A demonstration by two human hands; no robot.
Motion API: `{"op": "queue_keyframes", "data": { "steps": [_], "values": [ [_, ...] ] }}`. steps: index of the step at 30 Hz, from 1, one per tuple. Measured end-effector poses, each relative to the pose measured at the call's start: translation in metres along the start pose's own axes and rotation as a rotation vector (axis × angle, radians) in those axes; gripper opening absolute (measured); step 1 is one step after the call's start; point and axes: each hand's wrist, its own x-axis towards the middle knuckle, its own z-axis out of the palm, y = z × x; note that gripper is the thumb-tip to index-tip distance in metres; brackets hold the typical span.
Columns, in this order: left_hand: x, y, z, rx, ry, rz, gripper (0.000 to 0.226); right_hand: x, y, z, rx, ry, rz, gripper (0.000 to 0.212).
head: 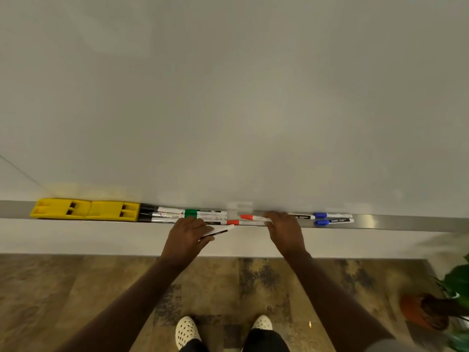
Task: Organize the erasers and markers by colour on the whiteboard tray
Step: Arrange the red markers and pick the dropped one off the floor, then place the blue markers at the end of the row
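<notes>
Two yellow erasers [86, 210] lie end to end at the left of the metal tray [406, 223]. Right of them lie black-capped markers [157, 214], then a green-capped marker [200, 212] and a red-capped marker [234, 222]. Two blue-capped markers [330, 218] rest further right. My left hand [189, 231] is shut on a white-and-black marker [219, 231] held just in front of the tray; its cap is hidden. My right hand [285, 228] grips another red-capped marker [253, 217] over the tray's middle.
The whiteboard [228, 97] fills the view above the tray. A potted plant [436, 308] stands on the wooden floor at the lower right. My feet in white shoes [187, 331] are below the tray.
</notes>
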Motion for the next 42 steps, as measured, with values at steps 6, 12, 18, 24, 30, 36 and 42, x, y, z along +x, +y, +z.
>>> {"op": "queue_keyframes", "data": {
  "steps": [6,12,18,24,30,36,42],
  "values": [
    [0.007,-0.014,-0.006,0.053,-0.005,-0.063,0.031,0.015,-0.016,0.026,-0.021,-0.025,-0.055,0.022],
    [0.017,-0.014,-0.007,0.109,0.020,-0.086,0.031,0.025,-0.012,0.037,-0.024,-0.087,-0.101,0.029],
    [0.045,0.002,-0.001,0.195,0.015,0.041,0.018,0.023,0.002,0.039,0.058,-0.134,-0.223,0.038],
    [0.098,0.041,0.023,0.242,-0.085,0.184,0.012,-0.011,0.037,0.018,0.112,-0.033,-0.178,0.032],
    [0.124,0.069,0.049,0.293,-0.270,0.183,0.008,-0.057,0.079,0.007,0.091,-0.034,-0.078,0.029],
    [0.117,0.068,0.063,0.301,-0.208,0.127,0.027,-0.080,0.107,0.003,0.154,0.002,0.066,0.029],
    [0.114,0.068,0.069,0.177,-0.145,0.047,0.028,-0.071,0.130,-0.003,0.177,0.014,0.055,0.028]
  ]
}}
